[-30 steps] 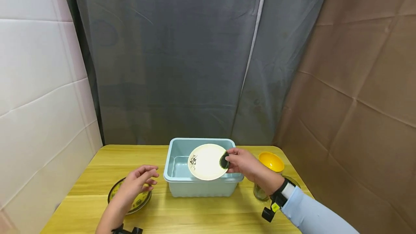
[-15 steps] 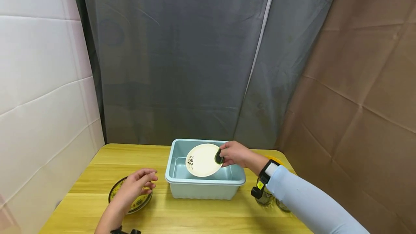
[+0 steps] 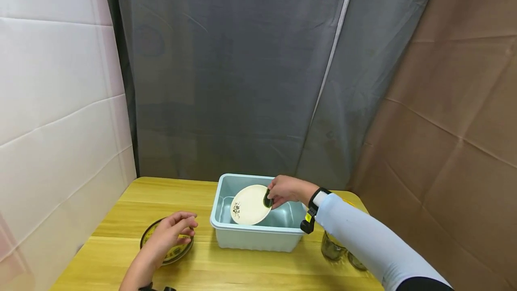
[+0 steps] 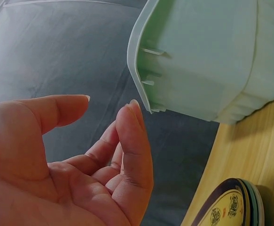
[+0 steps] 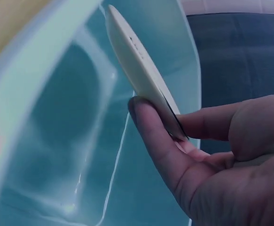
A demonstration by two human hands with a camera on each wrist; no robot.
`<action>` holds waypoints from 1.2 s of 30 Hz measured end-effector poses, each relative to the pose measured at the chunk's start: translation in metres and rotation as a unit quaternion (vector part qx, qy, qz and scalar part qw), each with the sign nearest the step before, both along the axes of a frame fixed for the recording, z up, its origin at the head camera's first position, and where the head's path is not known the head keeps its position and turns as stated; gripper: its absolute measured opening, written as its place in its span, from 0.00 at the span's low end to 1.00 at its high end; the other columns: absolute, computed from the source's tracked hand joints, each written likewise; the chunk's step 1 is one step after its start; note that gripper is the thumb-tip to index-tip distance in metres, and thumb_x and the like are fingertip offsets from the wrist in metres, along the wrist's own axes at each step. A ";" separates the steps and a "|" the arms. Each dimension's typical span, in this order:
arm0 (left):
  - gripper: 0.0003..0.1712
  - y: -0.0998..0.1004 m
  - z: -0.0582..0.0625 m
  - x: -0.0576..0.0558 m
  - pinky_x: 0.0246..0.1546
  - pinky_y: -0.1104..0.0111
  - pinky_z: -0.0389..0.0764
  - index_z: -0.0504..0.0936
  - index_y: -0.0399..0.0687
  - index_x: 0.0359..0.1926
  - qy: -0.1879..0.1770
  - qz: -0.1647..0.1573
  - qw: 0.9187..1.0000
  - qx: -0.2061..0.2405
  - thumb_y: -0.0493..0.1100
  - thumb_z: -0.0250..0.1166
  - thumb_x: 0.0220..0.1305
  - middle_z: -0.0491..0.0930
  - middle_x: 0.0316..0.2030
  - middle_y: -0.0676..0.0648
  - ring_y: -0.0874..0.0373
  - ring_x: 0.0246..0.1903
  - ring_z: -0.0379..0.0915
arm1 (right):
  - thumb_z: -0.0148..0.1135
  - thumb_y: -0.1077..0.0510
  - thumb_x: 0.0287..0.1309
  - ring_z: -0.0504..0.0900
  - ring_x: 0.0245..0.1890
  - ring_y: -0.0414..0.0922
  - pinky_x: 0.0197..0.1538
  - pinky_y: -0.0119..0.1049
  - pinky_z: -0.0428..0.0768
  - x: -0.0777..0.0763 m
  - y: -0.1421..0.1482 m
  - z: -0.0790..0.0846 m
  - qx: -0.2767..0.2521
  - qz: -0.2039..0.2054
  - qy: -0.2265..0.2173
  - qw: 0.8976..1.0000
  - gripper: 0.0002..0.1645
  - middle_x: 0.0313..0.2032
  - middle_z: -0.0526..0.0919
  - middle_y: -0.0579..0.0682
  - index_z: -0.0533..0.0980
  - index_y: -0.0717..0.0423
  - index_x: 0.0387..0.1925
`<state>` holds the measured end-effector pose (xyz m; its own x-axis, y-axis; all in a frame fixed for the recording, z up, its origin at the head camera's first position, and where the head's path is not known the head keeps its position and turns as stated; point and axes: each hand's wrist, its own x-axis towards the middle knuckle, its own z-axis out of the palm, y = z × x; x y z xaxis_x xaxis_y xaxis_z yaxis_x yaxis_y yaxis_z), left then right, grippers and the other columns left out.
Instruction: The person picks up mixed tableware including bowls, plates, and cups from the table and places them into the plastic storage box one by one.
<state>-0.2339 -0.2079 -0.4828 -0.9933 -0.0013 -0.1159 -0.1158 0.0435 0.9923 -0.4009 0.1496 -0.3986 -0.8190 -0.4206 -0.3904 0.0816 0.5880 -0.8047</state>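
Observation:
My right hand [image 3: 287,190] pinches a small cream plate [image 3: 249,205] by its dark green edge patch, thumb on one face and fingers on the other. In the head view the plate, with a dark floral print, is tilted inside the opening of a light blue plastic tub [image 3: 258,240]. The right wrist view shows the plate [image 5: 139,61] nearly edge-on against the tub's inner wall. My left hand [image 3: 171,232] hovers over a stack of yellow patterned plates [image 3: 177,253] with dark rims, its fingers loosely bent and holding nothing. In the left wrist view thumb and fingertips are apart.
Two glass cups [image 3: 333,249] stand right of the tub, partly behind the right sleeve [image 3: 355,232]. A sliver of the yellow bowl [image 3: 348,202] shows past that forearm. The wooden table [image 3: 258,273] ends at a grey curtain [image 3: 234,80] at the back.
My right hand has carried the cream plate left and lower into the tub's opening. The forearm now covers most of the yellow bowl. My left hand has stayed about where it was.

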 end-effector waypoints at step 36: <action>0.21 0.012 0.004 -0.001 0.48 0.55 0.86 0.80 0.34 0.65 0.022 -0.023 0.999 -0.016 0.47 0.61 0.86 0.85 0.48 0.42 0.48 0.46 0.82 | 0.59 0.77 0.72 0.91 0.34 0.48 0.53 0.40 0.90 -0.014 -0.030 -0.032 0.126 0.038 -0.044 0.990 0.08 0.40 0.89 0.67 0.83 0.80 0.43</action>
<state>-0.2351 -0.1960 -0.4787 -0.9966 0.0408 -0.0718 -0.0684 0.0791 0.9945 -0.4149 0.1200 -0.4302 -0.7475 -0.3595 -0.5586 0.0931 0.7760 -0.6239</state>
